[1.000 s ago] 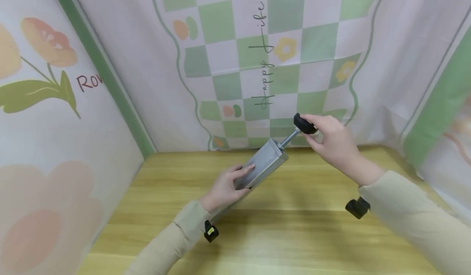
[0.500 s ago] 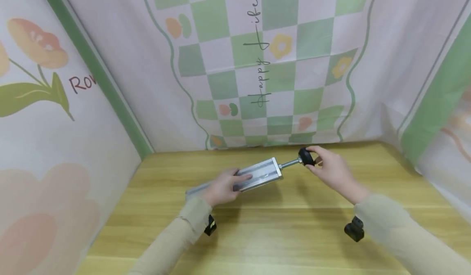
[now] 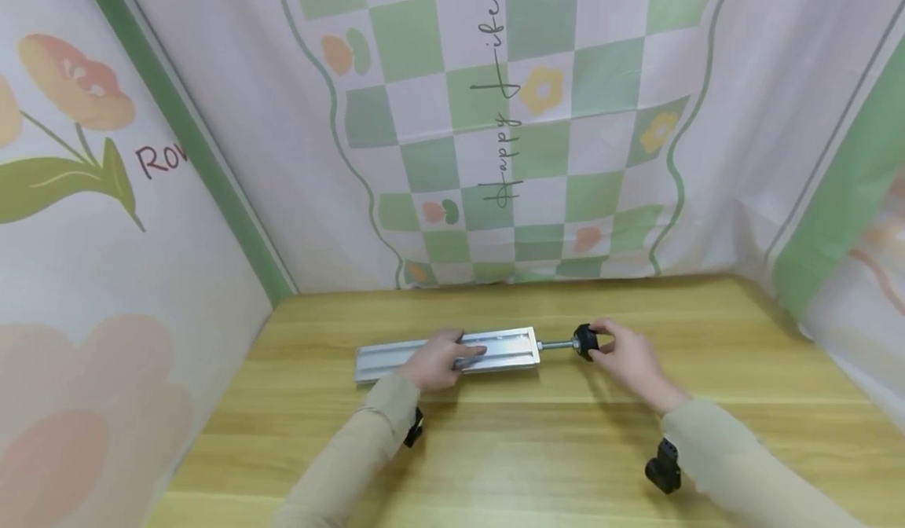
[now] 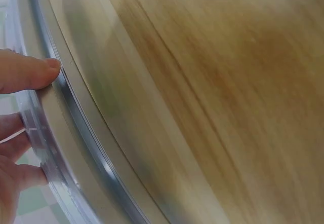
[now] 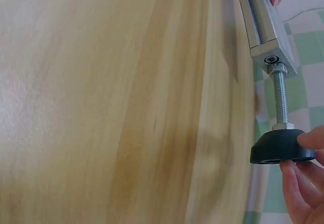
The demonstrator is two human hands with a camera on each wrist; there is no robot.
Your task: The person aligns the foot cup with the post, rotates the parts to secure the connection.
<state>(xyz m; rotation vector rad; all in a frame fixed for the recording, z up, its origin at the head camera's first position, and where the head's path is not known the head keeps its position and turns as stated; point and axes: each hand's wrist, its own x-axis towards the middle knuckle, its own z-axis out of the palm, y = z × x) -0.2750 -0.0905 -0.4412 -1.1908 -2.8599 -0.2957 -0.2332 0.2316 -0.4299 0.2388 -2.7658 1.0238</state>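
Note:
A silver aluminium profile (image 3: 505,349) lies level from left to right over the table in the head view. My left hand (image 3: 440,359) grips it around the middle, with the thumb (image 4: 30,73) on one face and the other fingers along the far side. From its right end sticks a threaded rod (image 5: 280,98) with nuts, ending in a black levelling foot (image 5: 278,147). The fingers of my right hand (image 3: 628,357) pinch that foot at its rim and underside.
The wooden table (image 3: 537,449) runs up to a curtain (image 3: 537,159) with green checks at the back. A flowered curtain (image 3: 127,276) hangs at the left and another curtain (image 3: 841,221) at the right. Wrist cameras (image 3: 663,467) sit under the sleeves.
The profile has swung from a steep slant to nearly level and come down closer to the table. My right hand has moved down with the foot, still pinching it.

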